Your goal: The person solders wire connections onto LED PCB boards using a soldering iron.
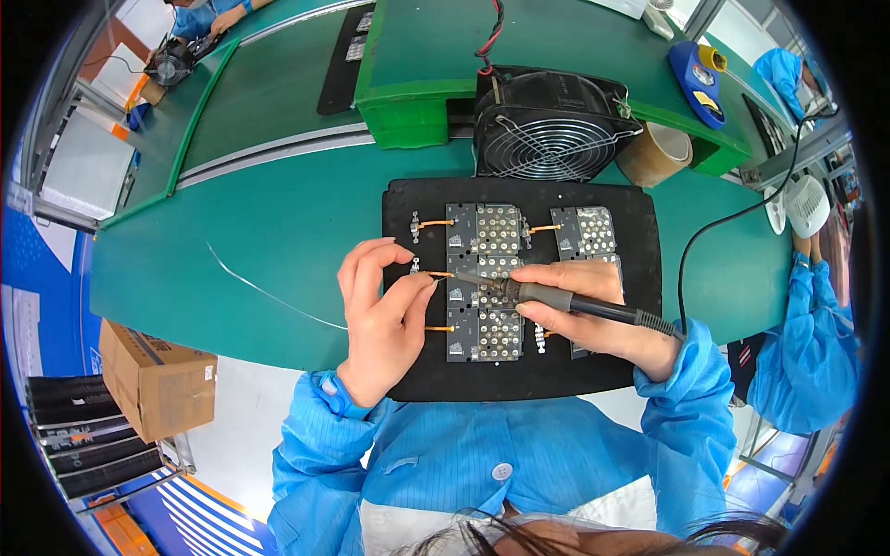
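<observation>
My right hand is wrapped around a soldering iron, whose tip points left at the edge of a middle circuit board. My left hand pinches a thin solder wire between thumb and forefinger, beside that tip. The wire's loose length trails left across the table. An orange flex cable with a small connector runs from the board past my left fingertips. Grey circuit boards with round metallic pads lie in two columns on a black mat. My right hand hides part of the right column.
A black fan with a wire guard stands behind the mat, next to a tape roll. On the green shelf rests a blue soldering iron stand. The iron's black cord arcs right. Co-workers sit at right and far left.
</observation>
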A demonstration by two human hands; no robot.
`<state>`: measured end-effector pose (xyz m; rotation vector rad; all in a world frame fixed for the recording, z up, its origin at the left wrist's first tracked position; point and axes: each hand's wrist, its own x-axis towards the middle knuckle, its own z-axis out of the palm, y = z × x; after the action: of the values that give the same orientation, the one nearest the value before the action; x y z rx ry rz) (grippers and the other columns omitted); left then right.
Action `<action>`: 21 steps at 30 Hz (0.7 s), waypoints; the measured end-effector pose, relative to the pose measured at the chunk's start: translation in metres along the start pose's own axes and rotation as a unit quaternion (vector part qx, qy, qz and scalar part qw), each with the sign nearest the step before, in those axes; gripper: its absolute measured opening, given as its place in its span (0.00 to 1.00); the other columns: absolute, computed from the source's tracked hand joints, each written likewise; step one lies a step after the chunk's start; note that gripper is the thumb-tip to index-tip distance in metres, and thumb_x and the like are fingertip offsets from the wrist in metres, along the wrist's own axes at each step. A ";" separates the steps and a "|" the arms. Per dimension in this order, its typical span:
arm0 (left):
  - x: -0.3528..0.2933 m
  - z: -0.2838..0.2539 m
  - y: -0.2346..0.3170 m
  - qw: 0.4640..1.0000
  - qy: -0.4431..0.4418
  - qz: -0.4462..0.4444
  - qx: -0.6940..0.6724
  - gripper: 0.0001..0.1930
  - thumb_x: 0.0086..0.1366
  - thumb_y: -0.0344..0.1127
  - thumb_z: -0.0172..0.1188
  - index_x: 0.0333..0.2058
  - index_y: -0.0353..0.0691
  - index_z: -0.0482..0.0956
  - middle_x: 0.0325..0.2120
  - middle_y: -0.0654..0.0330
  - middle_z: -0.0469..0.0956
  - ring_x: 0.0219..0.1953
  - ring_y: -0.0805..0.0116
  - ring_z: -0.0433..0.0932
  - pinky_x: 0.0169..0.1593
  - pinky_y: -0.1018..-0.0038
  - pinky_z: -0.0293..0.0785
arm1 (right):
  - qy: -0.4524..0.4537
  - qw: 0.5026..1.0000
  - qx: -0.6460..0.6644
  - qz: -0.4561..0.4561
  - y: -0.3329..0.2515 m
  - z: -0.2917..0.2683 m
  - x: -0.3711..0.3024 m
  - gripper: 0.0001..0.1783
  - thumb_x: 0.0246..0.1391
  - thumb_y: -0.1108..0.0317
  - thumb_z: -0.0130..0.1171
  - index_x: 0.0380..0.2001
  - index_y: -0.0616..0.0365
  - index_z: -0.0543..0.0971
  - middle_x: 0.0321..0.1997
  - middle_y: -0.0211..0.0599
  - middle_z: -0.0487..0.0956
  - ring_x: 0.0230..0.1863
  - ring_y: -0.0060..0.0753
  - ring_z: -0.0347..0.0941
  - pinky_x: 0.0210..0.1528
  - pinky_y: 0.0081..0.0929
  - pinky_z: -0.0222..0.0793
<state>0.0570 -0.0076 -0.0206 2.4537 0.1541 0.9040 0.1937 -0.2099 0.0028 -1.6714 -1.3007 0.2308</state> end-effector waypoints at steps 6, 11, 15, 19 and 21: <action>0.001 0.003 -0.005 0.993 -0.036 -0.067 -0.092 0.07 0.50 0.19 0.64 0.29 0.34 0.78 0.37 0.56 0.71 0.36 0.64 0.75 0.37 0.74 0.71 | 0.000 1.000 -0.008 -0.001 0.001 0.000 -0.001 0.18 0.45 0.69 0.68 0.41 0.64 0.80 0.29 0.42 0.82 0.28 0.36 0.80 0.29 0.25 0.74; 0.015 -0.001 -0.007 0.956 -0.148 -0.185 -0.173 0.09 0.52 0.18 0.63 0.33 0.33 0.76 0.31 0.58 0.67 0.28 0.65 0.71 0.28 0.73 0.66 | 0.003 1.000 -0.016 -0.002 -0.001 -0.001 0.001 0.18 0.45 0.70 0.69 0.41 0.64 0.80 0.29 0.42 0.82 0.27 0.35 0.80 0.28 0.25 0.74; 0.012 0.005 -0.014 0.960 -0.148 -0.165 -0.173 0.09 0.51 0.18 0.63 0.33 0.33 0.77 0.30 0.58 0.67 0.28 0.67 0.70 0.28 0.74 0.67 | 0.007 1.000 -0.015 -0.008 0.000 -0.001 0.001 0.18 0.45 0.70 0.69 0.41 0.64 0.80 0.28 0.42 0.82 0.27 0.35 0.80 0.28 0.25 0.74; 0.014 0.009 -0.015 0.966 -0.136 -0.134 -0.176 0.08 0.50 0.18 0.64 0.30 0.33 0.79 0.29 0.59 0.66 0.27 0.67 0.70 0.28 0.73 0.67 | 0.007 1.000 -0.010 -0.006 0.002 -0.001 0.001 0.18 0.45 0.70 0.69 0.41 0.64 0.80 0.28 0.42 0.82 0.27 0.35 0.80 0.29 0.25 0.74; 0.014 0.010 -0.015 0.966 -0.137 -0.136 -0.173 0.07 0.50 0.18 0.64 0.29 0.33 0.79 0.29 0.59 0.66 0.27 0.67 0.70 0.28 0.73 0.67 | 0.005 1.000 -0.009 -0.006 0.000 -0.002 0.001 0.18 0.45 0.70 0.68 0.41 0.63 0.80 0.28 0.42 0.82 0.27 0.36 0.80 0.29 0.25 0.74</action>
<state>0.0747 0.0054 -0.0268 2.1354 0.2081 0.4265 0.1954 -0.2099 0.0037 -1.6777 -1.3096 0.2041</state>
